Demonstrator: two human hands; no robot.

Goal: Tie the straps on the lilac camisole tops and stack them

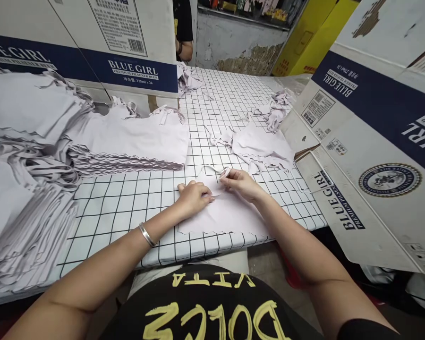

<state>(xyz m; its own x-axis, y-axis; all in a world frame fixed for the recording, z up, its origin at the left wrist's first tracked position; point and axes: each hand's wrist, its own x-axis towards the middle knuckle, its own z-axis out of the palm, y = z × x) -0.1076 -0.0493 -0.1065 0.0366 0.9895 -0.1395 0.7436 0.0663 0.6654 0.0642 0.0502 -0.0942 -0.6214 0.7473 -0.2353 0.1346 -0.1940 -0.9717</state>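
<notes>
A pale pinkish camisole [230, 215] lies spread on the checked tablecloth right in front of me, its thin straps toward the far side. My left hand [194, 199] rests on its upper left part, fingers bent and thumb pinching the cloth near the top edge. With thumb and fingers pressed together, my right hand [242, 184] holds the camisole's upper right part by a strap. Another camisole [262, 144] lies crumpled just beyond my right hand. To the left are a stack of camisoles [138, 137] and further piles [14, 212] with wavy hems.
A white beer carton [138, 87] stands behind the stacks, and an opened carton [368, 141] leans along the table's right side. Loose garments [276, 108] lie farther back on the checked table [109, 208]. Another person's arm [186, 49] shows at the far end.
</notes>
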